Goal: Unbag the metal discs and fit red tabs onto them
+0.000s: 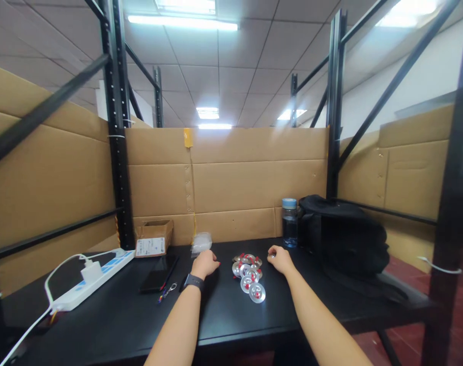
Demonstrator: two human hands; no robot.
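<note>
A loose pile of round, shiny, silvery discs with red centres (250, 277) lies on the black table between my hands. My left hand (205, 263), with a dark watch on the wrist, rests left of the pile, fingers curled closed. A small spot of red shows at its fingertips; what it belongs to is too small to tell. To the right of the pile, my right hand (282, 259) is closed too, thumb and fingers pinched together. Something small and pale glints at those fingertips, but I cannot make it out. Neither hand touches the pile.
Behind my left hand are clear plastic bags (201, 243) and an open cardboard box (153, 239). Further left lie a dark tablet-like device (158, 273), a keychain (167, 292) and a white power strip (94, 279). A water bottle (289, 223) and black backpack (342, 239) stand right.
</note>
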